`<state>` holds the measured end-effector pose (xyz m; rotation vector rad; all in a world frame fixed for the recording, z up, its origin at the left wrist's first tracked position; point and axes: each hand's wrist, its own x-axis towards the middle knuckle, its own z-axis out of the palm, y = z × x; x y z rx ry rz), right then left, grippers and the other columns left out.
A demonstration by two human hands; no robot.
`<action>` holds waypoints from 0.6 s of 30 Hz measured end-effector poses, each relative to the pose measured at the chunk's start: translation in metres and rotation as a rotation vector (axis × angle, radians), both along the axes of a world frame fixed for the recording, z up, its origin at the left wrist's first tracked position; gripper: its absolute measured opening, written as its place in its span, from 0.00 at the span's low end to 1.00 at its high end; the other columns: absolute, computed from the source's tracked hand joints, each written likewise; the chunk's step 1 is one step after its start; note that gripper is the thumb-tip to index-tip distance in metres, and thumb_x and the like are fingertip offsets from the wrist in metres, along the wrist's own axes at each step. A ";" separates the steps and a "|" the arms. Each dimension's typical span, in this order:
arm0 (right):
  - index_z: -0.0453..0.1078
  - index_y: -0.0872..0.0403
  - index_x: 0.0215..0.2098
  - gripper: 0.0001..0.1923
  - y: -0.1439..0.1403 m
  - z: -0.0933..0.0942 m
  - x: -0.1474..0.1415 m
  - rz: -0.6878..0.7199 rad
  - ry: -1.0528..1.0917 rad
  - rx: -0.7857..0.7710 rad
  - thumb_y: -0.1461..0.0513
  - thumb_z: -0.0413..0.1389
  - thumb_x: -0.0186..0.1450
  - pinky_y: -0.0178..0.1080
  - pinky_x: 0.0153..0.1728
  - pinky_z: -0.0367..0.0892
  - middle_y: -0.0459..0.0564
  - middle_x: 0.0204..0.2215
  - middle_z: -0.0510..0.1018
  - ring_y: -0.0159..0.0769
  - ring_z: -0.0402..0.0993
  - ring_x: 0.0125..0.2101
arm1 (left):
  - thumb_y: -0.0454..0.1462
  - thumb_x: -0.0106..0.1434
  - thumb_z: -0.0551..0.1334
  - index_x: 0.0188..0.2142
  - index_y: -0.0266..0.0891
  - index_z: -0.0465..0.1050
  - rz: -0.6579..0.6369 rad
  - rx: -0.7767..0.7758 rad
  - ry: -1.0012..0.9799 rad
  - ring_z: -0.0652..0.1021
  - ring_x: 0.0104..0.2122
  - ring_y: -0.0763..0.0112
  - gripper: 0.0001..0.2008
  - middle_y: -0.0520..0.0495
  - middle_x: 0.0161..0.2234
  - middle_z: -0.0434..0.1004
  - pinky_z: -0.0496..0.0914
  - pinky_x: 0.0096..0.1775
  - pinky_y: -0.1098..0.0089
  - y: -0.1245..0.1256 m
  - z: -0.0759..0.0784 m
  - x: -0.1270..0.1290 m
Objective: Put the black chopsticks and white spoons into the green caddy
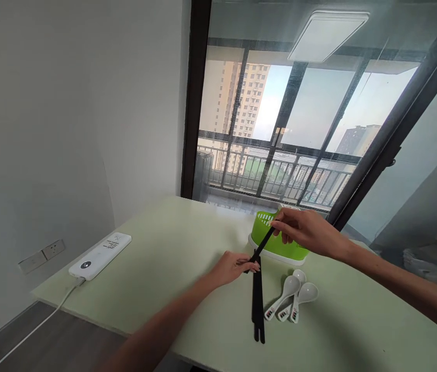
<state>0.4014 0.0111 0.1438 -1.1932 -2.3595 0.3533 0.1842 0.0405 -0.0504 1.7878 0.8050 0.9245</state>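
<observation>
holding one black chopstick (265,240) between them, the two hands have it clear of the desk (156,258) along most of its length; whether a second stick lies alongside it cannot be told. the right grip (299,230) is closed in a fingertip pinch on the upper end, thumb against fingers with no gap beyond the stick's own thickness. the left grip (234,266) is pinched just as narrowly on the lower end, a little dark tip showing past its fingers. judging by how things lie, the handling looks only partway along: this chopstick is picked up and held at both ends, while a bundle of black chopsticks (257,299) lies loose on the near side of the left grip, and three white spoons (291,287) rest in an overlapping cluster below the right grip, none of them held. the green basket (259,235) stands just behind the right grip, partly hidden by it, and the held stick is outside it. as for direction, the held stick's long axis slants, its high end up and rightward at the right grip, its low end down and leftward at the left grip. the bundle's long axis runs from beside the left grip towards the near edge, its sticks roughly parallel and their ends uneven.
</observation>
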 end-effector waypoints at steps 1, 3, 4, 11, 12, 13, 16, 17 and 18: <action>0.71 0.50 0.34 0.23 0.002 0.005 0.003 -0.007 0.008 -0.001 0.42 0.49 0.71 0.39 0.28 0.71 0.48 0.24 0.83 0.38 0.80 0.24 | 0.48 0.66 0.64 0.39 0.39 0.84 0.013 0.006 -0.013 0.84 0.42 0.62 0.16 0.48 0.39 0.87 0.75 0.47 0.67 0.001 -0.001 0.000; 0.72 0.51 0.35 0.25 0.008 0.015 0.011 -0.032 0.029 0.001 0.40 0.50 0.70 0.39 0.28 0.72 0.49 0.27 0.84 0.38 0.81 0.25 | 0.48 0.66 0.64 0.38 0.37 0.84 0.027 0.023 -0.026 0.84 0.41 0.62 0.17 0.45 0.38 0.87 0.75 0.46 0.67 0.005 -0.004 -0.002; 0.72 0.51 0.36 0.26 0.011 0.022 0.015 -0.044 0.040 0.004 0.39 0.51 0.69 0.39 0.27 0.73 0.50 0.28 0.84 0.38 0.81 0.25 | 0.48 0.66 0.64 0.37 0.36 0.83 0.034 0.029 -0.026 0.84 0.40 0.62 0.17 0.44 0.38 0.87 0.75 0.46 0.67 0.006 -0.006 -0.003; 0.73 0.50 0.37 0.30 0.033 0.070 0.050 -0.193 0.075 0.201 0.34 0.52 0.64 0.43 0.28 0.74 0.53 0.30 0.85 0.40 0.80 0.25 | 0.50 0.68 0.62 0.45 0.35 0.79 0.075 0.066 0.025 0.82 0.34 0.67 0.20 0.41 0.36 0.85 0.75 0.38 0.68 0.016 -0.023 -0.004; 0.73 0.49 0.37 0.30 0.036 0.075 0.054 -0.226 0.062 0.255 0.34 0.52 0.64 0.44 0.28 0.73 0.52 0.29 0.84 0.41 0.80 0.25 | 0.50 0.68 0.62 0.45 0.35 0.78 0.086 0.072 0.030 0.82 0.33 0.67 0.20 0.41 0.36 0.85 0.75 0.37 0.68 0.017 -0.025 -0.004; 0.72 0.49 0.37 0.29 0.039 0.078 0.057 -0.258 0.041 0.307 0.34 0.51 0.65 0.44 0.28 0.72 0.52 0.28 0.84 0.41 0.80 0.25 | 0.50 0.68 0.62 0.45 0.35 0.78 0.096 0.076 0.034 0.81 0.32 0.68 0.20 0.40 0.36 0.84 0.74 0.35 0.69 0.018 -0.026 -0.004; 0.72 0.49 0.35 0.27 0.058 0.076 0.062 -0.314 -0.038 0.405 0.37 0.49 0.69 0.43 0.28 0.69 0.51 0.26 0.84 0.43 0.80 0.24 | 0.49 0.68 0.61 0.45 0.34 0.77 0.111 0.081 0.042 0.80 0.29 0.69 0.19 0.41 0.35 0.83 0.73 0.33 0.70 0.020 -0.030 -0.005; 0.72 0.49 0.35 0.26 0.066 0.072 0.062 -0.322 -0.061 0.401 0.39 0.49 0.70 0.43 0.28 0.69 0.51 0.25 0.84 0.43 0.81 0.25 | 0.49 0.69 0.61 0.44 0.34 0.76 0.114 0.082 0.046 0.80 0.29 0.70 0.19 0.41 0.35 0.83 0.73 0.32 0.70 0.021 -0.031 -0.005; 0.72 0.50 0.35 0.25 0.076 0.066 0.063 -0.323 -0.076 0.383 0.41 0.49 0.71 0.42 0.28 0.69 0.50 0.26 0.84 0.43 0.81 0.25 | 0.49 0.69 0.61 0.44 0.34 0.76 0.116 0.083 0.050 0.79 0.28 0.70 0.19 0.42 0.34 0.83 0.73 0.32 0.70 0.022 -0.032 -0.005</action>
